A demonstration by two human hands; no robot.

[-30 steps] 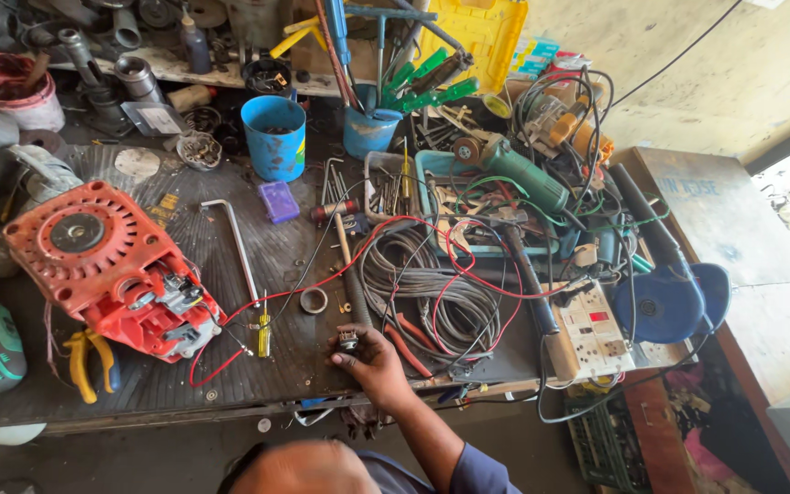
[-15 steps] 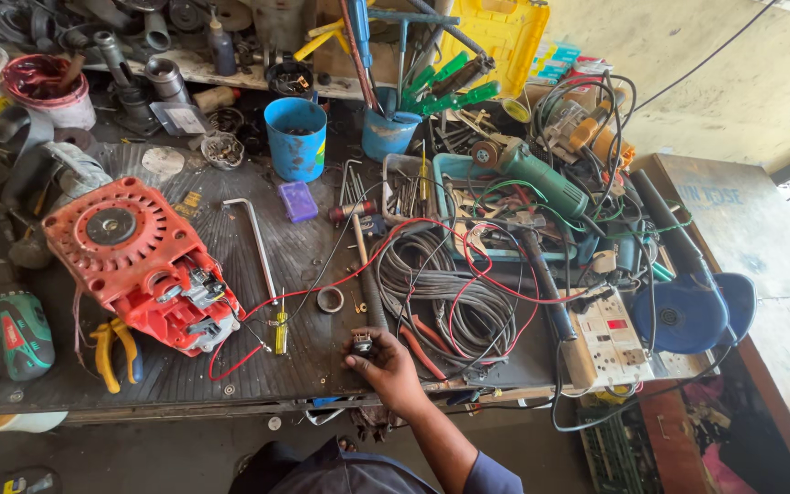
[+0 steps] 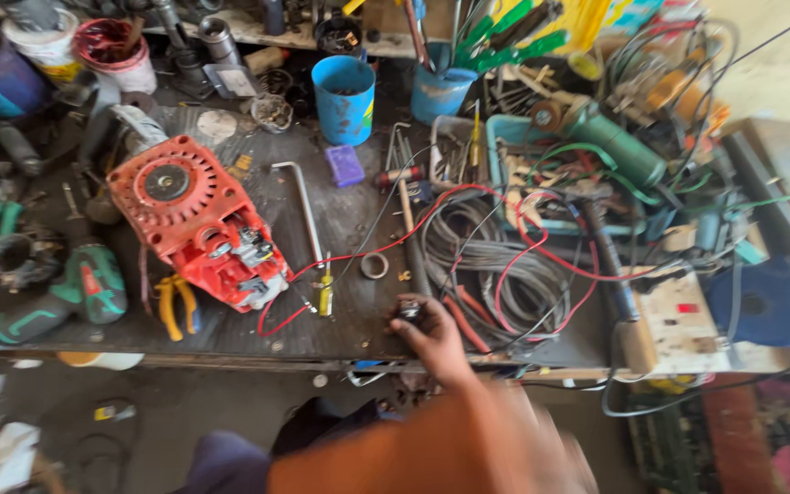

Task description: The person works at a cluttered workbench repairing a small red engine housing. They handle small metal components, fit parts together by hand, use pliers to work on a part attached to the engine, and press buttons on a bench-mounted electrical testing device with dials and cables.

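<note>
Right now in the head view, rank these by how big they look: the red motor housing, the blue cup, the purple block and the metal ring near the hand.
Largest to smallest:
1. red motor housing
2. blue cup
3. purple block
4. metal ring
The ring and block look fairly close in span; the ring lies nearer the camera, so that last pair is unsure.
</note>
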